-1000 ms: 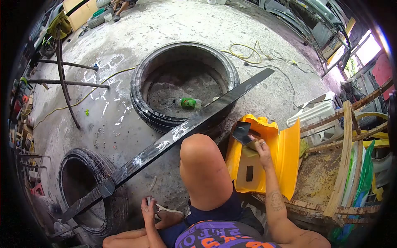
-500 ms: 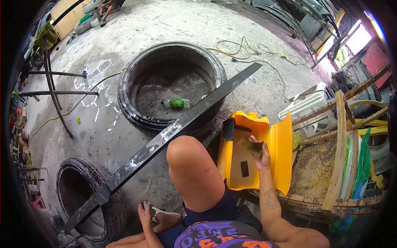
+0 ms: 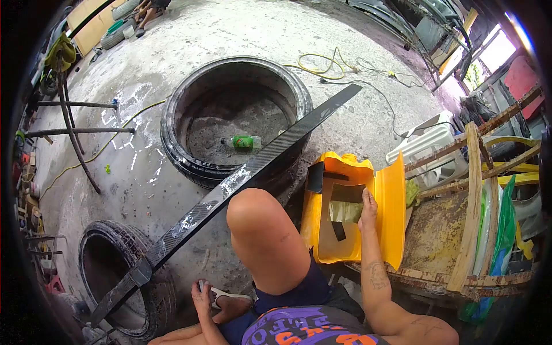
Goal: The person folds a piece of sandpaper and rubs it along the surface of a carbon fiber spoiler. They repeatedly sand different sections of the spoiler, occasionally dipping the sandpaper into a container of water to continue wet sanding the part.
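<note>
over the workshop's concrete floor (image 3: 368, 115) the yellow panel (image 3: 397, 213) is standing unbraced beside the knee (image 3: 250, 208), right hand (image 3: 367, 210) pressing flat on the dark sheet (image 3: 347, 193) inside it, left hand (image 3: 202, 292) lying slack by the sandal (image 3: 231, 297), so a hard push is risking tipping it.

The right hand (image 3: 368, 210), raised above the yellow panel (image 3: 397, 218) a second ago with a dark sheet gripped in its fingers, has been lowered into the panel's hollow and laid flat there. A dark sheet (image 3: 347, 193) is now spread inside the panel at the fingertips, with a pale cloth (image 3: 344, 213) just below it. A dark piece (image 3: 315, 176) has been left against the panel's left rim.
</note>
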{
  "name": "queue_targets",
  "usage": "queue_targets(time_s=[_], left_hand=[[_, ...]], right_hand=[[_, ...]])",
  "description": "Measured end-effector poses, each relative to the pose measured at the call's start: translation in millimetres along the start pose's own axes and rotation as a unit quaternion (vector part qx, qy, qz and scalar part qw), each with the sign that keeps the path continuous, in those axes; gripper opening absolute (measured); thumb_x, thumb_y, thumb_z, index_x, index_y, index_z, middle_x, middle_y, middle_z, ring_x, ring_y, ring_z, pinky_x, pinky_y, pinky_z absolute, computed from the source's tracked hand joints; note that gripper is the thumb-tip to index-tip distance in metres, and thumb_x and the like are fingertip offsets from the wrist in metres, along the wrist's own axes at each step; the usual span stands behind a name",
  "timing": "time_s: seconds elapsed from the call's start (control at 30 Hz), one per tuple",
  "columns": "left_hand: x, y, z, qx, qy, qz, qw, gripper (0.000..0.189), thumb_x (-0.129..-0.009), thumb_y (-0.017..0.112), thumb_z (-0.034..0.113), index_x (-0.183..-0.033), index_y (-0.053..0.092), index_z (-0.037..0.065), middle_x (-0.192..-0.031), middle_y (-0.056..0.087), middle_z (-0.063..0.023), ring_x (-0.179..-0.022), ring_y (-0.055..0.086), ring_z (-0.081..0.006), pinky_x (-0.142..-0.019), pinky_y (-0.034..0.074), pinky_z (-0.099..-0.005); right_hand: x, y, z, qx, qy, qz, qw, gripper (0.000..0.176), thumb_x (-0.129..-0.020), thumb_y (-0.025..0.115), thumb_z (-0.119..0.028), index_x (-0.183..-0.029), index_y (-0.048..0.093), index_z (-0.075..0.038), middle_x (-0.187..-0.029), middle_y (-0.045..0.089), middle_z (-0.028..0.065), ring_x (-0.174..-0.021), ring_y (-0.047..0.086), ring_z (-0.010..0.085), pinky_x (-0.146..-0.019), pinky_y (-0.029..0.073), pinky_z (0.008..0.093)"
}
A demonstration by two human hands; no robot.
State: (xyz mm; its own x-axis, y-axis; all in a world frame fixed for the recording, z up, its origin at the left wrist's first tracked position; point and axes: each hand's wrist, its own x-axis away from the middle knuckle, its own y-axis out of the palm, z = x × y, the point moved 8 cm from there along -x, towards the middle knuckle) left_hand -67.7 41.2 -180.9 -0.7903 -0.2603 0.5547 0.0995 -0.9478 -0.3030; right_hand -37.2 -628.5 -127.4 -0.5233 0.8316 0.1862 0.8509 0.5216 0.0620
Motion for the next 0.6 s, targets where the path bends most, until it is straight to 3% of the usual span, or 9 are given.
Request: queue_targets(time_s=[0.2, 0.27, 0.4, 0.5, 0.53, 0.57, 0.6], left_hand=[[-1.3, 0.9, 0.9, 0.004, 0.004, -0.001, 1.000, 0.031, -0.091, 0.063, 0.020, -0.114, 0.058, 0.001, -0.082, 0.067, -0.0110, -0.061, 0.063, -0.0196, -0.054, 0.051, -0.0318], [3.1, 2.8, 8.7, 0.001, -0.006, 0.000, 1.000, 0.030, -0.090, 0.064, 0.019, -0.114, 0.059, 0.001, -0.082, 0.066, -0.0103, -0.062, 0.062, -0.0183, -0.055, 0.050, -0.0314], [-2.8, 0.9, -2.5, -0.006, -0.013, 0.009, 1.000, 0.031, -0.090, 0.064, 0.019, -0.115, 0.059, 0.000, -0.085, 0.068, -0.0139, -0.063, 0.066, -0.0216, -0.060, 0.053, -0.0337], [-20.6, -6.1, -36.0, -0.038, 0.032, 0.020, 0.999, 0.032, -0.088, 0.067, 0.018, -0.114, 0.061, -0.001, -0.089, 0.071, -0.0156, -0.078, 0.069, -0.0232, -0.074, 0.054, -0.0377], [-22.9, -5.8, -40.2, -0.041, 0.038, 0.026, 0.998, 0.032, -0.089, 0.067, 0.016, -0.115, 0.060, -0.001, -0.087, 0.071, -0.0154, -0.072, 0.068, -0.0207, -0.067, 0.055, -0.0362], [-4.9, 0.2, -8.1, -0.003, -0.004, 0.020, 1.000, 0.033, -0.089, 0.068, 0.016, -0.116, 0.060, -0.001, -0.086, 0.070, -0.0148, -0.065, 0.067, -0.0181, -0.058, 0.055, -0.0335], [3.5, 1.2, 20.5, -0.067, 0.036, 0.025, 0.997, 0.033, -0.089, 0.068, 0.016, -0.117, 0.059, 0.000, -0.084, 0.069, -0.0142, -0.060, 0.065, -0.0167, -0.051, 0.054, -0.0312]], right_hand=[[-3.2, 1.6, 4.8, 0.000, 0.011, -0.031, 0.999, 0.041, -0.100, 0.063, -0.035, -0.121, 0.064, 0.000, -0.120, 0.064, 0.0046, -0.113, 0.053, 0.0132, -0.105, 0.036, 0.0298], [-2.6, 0.2, 6.4, 0.002, 0.018, 0.003, 1.000, 0.030, -0.099, 0.064, -0.034, -0.113, 0.066, -0.008, -0.108, 0.064, -0.0010, -0.103, 0.055, 0.0106, -0.099, 0.040, 0.0280], [-1.8, -4.0, 14.3, 0.022, 0.043, 0.019, 0.999, 0.033, -0.097, 0.068, -0.030, -0.117, 0.065, -0.005, -0.109, 0.064, 0.0011, -0.101, 0.056, 0.0130, -0.099, 0.040, 0.0296], [19.9, 31.7, 16.5, 0.120, 0.046, -0.141, 0.982, 0.045, -0.085, 0.080, -0.014, -0.124, 0.062, 0.001, -0.108, 0.065, 0.0050, -0.101, 0.058, 0.0132, -0.094, 0.045, 0.0290], [9.8, 24.6, 48.7, 0.192, 0.078, -0.182, 0.961, 0.039, -0.083, 0.081, -0.011, -0.117, 0.066, 0.002, -0.103, 0.067, 0.0049, -0.095, 0.061, 0.0121, -0.084, 0.049, 0.0267], [5.6, 24.3, 68.0, 0.257, 0.079, -0.246, 0.931, 0.031, -0.083, 0.079, -0.009, -0.110, 0.069, 0.002, -0.095, 0.068, 0.0033, -0.081, 0.062, 0.0119, -0.074, 0.051, 0.0252], [-13.2, 15.1, 108.7, 0.298, 0.022, -0.288, 0.910, 0.029, -0.082, 0.077, -0.009, -0.107, 0.070, 0.002, -0.092, 0.072, 0.0072, -0.077, 0.066, 0.0176, -0.071, 0.053, 0.0318]])
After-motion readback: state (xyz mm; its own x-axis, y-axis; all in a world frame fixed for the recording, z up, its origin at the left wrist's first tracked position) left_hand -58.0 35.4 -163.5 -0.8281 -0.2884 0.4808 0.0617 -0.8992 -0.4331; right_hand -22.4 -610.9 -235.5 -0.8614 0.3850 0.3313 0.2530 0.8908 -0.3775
